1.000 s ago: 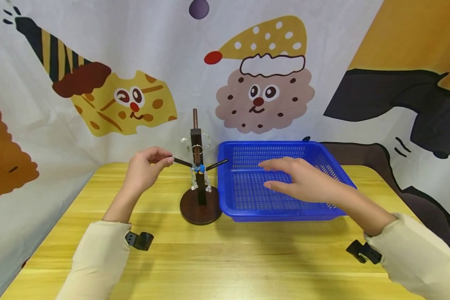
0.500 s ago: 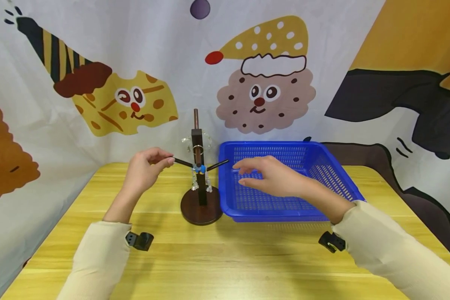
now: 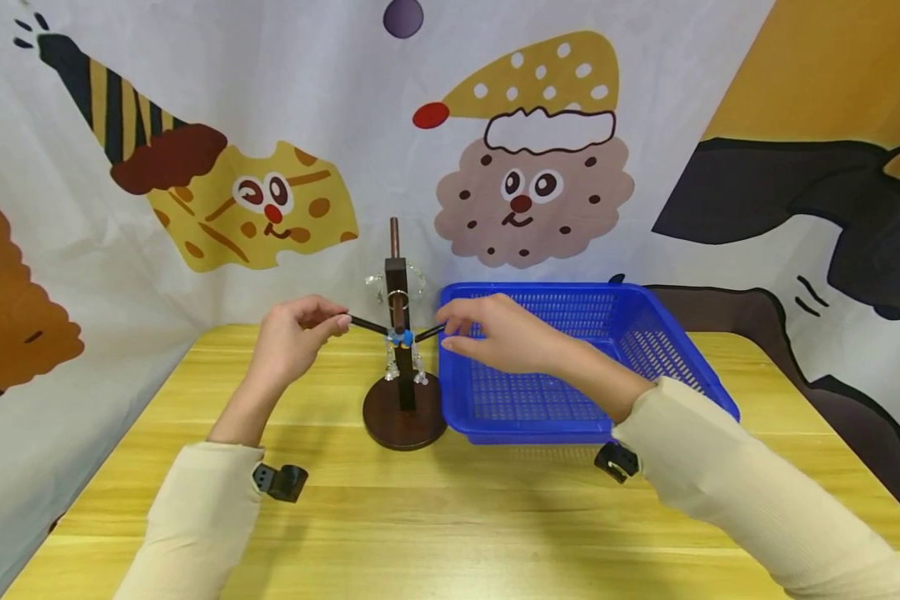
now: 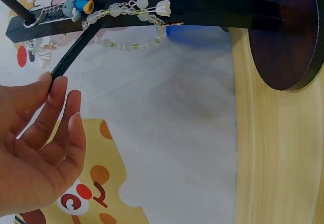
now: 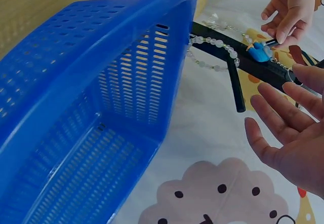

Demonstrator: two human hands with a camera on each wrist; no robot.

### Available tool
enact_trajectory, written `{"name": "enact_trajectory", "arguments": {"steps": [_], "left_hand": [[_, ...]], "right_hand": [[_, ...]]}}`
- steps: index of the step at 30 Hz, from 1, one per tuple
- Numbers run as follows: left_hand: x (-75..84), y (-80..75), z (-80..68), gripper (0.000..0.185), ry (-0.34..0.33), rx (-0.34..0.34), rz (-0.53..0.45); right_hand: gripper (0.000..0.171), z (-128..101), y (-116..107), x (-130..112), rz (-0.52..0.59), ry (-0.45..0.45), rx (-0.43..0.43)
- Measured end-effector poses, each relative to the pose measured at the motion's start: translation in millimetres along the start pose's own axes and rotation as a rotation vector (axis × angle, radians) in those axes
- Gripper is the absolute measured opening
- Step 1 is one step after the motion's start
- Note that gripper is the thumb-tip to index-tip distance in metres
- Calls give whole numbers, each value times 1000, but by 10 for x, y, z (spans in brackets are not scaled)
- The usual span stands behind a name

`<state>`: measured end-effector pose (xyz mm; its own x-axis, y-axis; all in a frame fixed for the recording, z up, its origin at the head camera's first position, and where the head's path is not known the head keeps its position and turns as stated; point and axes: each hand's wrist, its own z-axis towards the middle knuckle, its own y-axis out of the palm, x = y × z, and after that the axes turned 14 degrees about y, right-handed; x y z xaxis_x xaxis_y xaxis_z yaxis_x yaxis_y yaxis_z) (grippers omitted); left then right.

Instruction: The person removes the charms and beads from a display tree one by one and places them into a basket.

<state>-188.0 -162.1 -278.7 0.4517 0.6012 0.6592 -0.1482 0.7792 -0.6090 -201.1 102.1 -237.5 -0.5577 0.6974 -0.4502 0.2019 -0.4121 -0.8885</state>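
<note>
A dark wooden display stand (image 3: 407, 387) with a round base stands upright on the table. My left hand (image 3: 288, 342) pinches the outer end of its left peg (image 4: 76, 51) between thumb and fingers. Beaded bracelets (image 4: 132, 45) of clear and white beads hang on the stand's pegs. A small blue figure (image 4: 78, 2) with orange feet hangs from a keyring on the front peg. My right hand (image 3: 498, 333) is over the basket's left rim, fingers spread and holding nothing. In the right wrist view its fingertips are near the tip of the right peg (image 5: 236, 89).
A blue plastic basket (image 3: 543, 427) with perforated walls sits just right of the stand, close to its base. The wooden table (image 3: 390, 533) stretches in front. Behind it hangs a white curtain (image 3: 390, 167) with cartoon prints.
My right hand has moved left across the basket to the right peg's tip, its fingers spread. My left hand has kept its pinch on the left peg, and the stand has stayed in place.
</note>
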Motion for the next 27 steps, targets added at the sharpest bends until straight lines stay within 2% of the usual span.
{"name": "enact_trajectory", "arguments": {"steps": [4,15,21,27], "left_hand": [[-8,0,1,24,-3,0,4],[-26,1,7,23,-3,-3,-3],[-28,-1,4,23,-12,-6,-5],[-29,-1,10,22,-12,-8,-8]], "right_hand": [[25,93,16,-40,30,-2,22],[21,314,33,-125,114,77,67],[11,392,70,-150,150,54,116],[8,429,105,-173,167,51,144]]}}
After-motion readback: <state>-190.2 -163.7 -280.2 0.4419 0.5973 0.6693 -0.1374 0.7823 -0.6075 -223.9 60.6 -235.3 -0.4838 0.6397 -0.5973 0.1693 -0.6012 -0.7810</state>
